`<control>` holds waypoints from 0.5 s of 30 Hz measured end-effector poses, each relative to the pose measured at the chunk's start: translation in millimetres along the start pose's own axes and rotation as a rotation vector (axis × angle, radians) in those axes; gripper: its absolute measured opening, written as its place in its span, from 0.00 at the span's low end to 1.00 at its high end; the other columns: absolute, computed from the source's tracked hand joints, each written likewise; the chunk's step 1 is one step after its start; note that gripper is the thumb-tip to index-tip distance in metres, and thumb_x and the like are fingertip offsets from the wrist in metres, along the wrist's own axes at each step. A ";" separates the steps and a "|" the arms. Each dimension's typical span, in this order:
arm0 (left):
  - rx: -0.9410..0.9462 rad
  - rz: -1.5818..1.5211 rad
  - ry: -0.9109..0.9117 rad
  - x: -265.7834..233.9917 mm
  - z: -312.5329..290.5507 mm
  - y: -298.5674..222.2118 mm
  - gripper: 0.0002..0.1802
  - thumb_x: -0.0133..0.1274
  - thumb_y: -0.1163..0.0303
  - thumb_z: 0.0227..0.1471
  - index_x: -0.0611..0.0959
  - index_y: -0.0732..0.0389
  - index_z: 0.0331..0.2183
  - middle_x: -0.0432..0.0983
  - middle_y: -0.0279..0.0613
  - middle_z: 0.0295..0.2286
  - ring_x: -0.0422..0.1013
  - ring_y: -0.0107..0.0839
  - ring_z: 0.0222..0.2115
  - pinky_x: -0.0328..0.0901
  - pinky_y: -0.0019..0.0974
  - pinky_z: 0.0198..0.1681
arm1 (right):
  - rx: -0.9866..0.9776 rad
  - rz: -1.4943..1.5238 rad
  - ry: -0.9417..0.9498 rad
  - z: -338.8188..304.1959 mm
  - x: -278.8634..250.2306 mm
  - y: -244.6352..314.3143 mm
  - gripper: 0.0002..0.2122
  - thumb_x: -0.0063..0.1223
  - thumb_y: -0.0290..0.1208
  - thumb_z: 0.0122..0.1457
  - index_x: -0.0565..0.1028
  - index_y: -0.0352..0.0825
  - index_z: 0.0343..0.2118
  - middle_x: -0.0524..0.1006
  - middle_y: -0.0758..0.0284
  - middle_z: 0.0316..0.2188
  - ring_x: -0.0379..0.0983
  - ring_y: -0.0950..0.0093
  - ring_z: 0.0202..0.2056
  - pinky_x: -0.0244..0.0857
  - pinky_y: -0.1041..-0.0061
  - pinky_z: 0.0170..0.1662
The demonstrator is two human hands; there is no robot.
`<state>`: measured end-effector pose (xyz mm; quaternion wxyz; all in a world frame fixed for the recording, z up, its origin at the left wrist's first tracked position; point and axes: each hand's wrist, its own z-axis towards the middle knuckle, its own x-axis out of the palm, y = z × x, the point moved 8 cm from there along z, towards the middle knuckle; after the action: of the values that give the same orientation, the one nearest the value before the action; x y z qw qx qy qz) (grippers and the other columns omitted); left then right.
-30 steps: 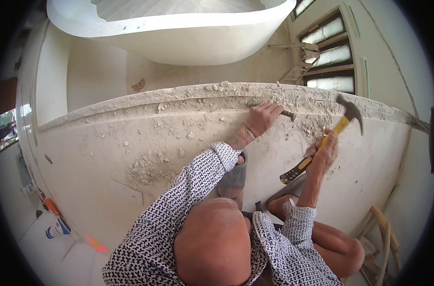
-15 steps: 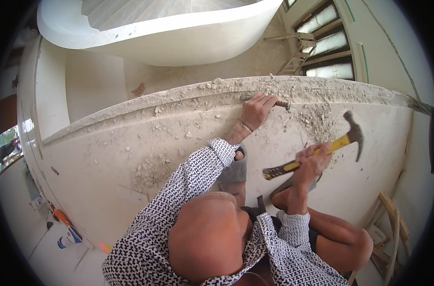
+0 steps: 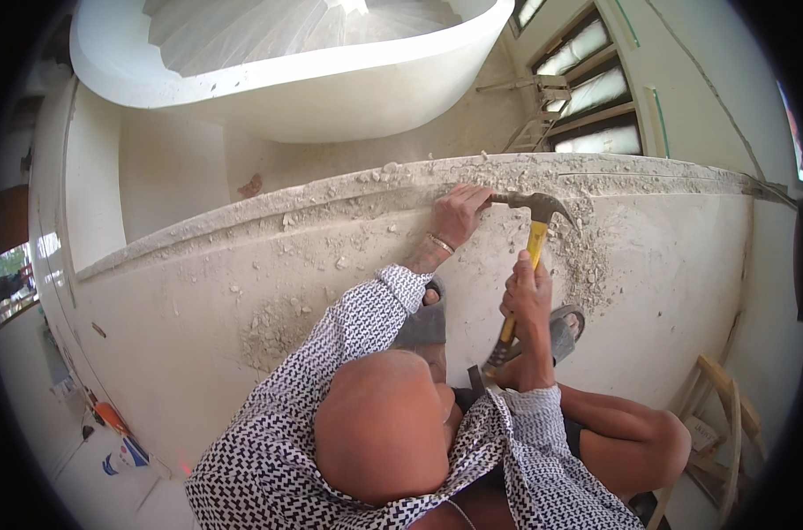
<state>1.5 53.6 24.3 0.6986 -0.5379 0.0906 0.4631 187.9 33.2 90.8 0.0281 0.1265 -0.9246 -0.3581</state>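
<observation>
My left hand (image 3: 461, 215) is closed around a steel chisel (image 3: 498, 199), held low and nearly flat along a rough groove in the broken concrete edge (image 3: 348, 190). Most of the chisel is hidden by my fingers, and its tip cannot be made out. In my right hand (image 3: 528, 299) is a claw hammer (image 3: 537, 237) with a yellow and black handle. The hammer's head is at the chisel's right end and appears to touch it, with the claw pointing right. Grey chips and dust (image 3: 587, 265) lie around both tools.
Beyond the edge, at a lower level, curves a white stair wall (image 3: 331, 88). A wooden stand (image 3: 542, 97) is by the windows. More rubble (image 3: 278, 331) is heaped at left. A sandalled foot (image 3: 567, 331) rests below the hammer; wooden pieces (image 3: 728, 397) stand at right.
The hammer has swung left and inward from the right, its head now at the chisel's end. My left hand keeps its grip on the chisel. The whole view has shifted slightly.
</observation>
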 end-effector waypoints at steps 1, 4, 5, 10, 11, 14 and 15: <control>-0.014 0.028 -0.011 -4.4 -2.5 7.0 0.15 0.65 0.68 0.47 0.86 0.52 0.40 0.85 0.35 0.36 0.80 0.34 0.37 0.75 0.36 0.41 | 0.044 0.031 0.046 0.1 -3.5 9.3 0.14 0.45 0.45 0.72 0.67 0.40 0.35 0.61 0.78 0.14 0.55 0.85 0.11 0.52 0.80 0.12; -0.044 -0.010 0.011 -0.9 -1.3 2.1 0.17 0.67 0.68 0.44 0.87 0.51 0.41 0.85 0.35 0.36 0.80 0.35 0.37 0.75 0.36 0.39 | -0.258 0.221 -0.218 -0.7 -51.2 55.8 0.15 0.45 0.47 0.72 0.65 0.41 0.34 0.60 0.78 0.14 0.55 0.85 0.11 0.53 0.80 0.13; -0.056 -0.027 0.024 0.0 0.6 1.7 0.18 0.67 0.68 0.43 0.87 0.50 0.41 0.85 0.35 0.36 0.80 0.35 0.36 0.75 0.37 0.39 | -0.322 0.297 -0.262 1.7 -55.5 62.0 0.14 0.45 0.46 0.72 0.65 0.41 0.34 0.60 0.77 0.14 0.55 0.85 0.11 0.53 0.80 0.13; -0.097 -0.082 0.087 4.6 1.3 6.2 0.17 0.67 0.68 0.44 0.87 0.52 0.40 0.85 0.37 0.35 0.80 0.38 0.36 0.74 0.39 0.38 | -0.116 0.187 -0.106 14.6 -11.7 15.7 0.13 0.46 0.43 0.72 0.65 0.41 0.34 0.61 0.77 0.16 0.55 0.85 0.12 0.53 0.81 0.14; -0.098 -0.078 0.096 7.0 0.1 8.0 0.18 0.67 0.68 0.43 0.87 0.52 0.40 0.84 0.37 0.35 0.80 0.38 0.37 0.74 0.39 0.38 | 0.052 0.087 -0.002 14.6 0.7 0.3 0.12 0.46 0.43 0.72 0.65 0.41 0.34 0.61 0.77 0.16 0.55 0.85 0.12 0.53 0.81 0.14; -0.105 -0.101 0.078 -1.5 4.5 3.9 0.16 0.67 0.68 0.44 0.88 0.52 0.39 0.85 0.39 0.35 0.80 0.39 0.34 0.74 0.39 0.36 | -0.012 0.221 -0.012 13.1 -12.2 23.3 0.13 0.46 0.44 0.72 0.64 0.41 0.33 0.61 0.78 0.15 0.55 0.86 0.12 0.52 0.82 0.13; -0.119 -0.102 0.093 -2.5 0.0 4.6 0.16 0.67 0.68 0.44 0.88 0.52 0.39 0.85 0.39 0.35 0.80 0.39 0.34 0.74 0.39 0.36 | -0.145 0.259 -0.063 13.4 -21.7 35.7 0.14 0.46 0.45 0.72 0.64 0.41 0.33 0.60 0.78 0.15 0.55 0.86 0.12 0.52 0.82 0.13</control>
<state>-3.3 52.2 22.8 0.6832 -0.6031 0.0678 0.4060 199.3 72.9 105.5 0.0540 -0.0075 -0.9053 -0.4214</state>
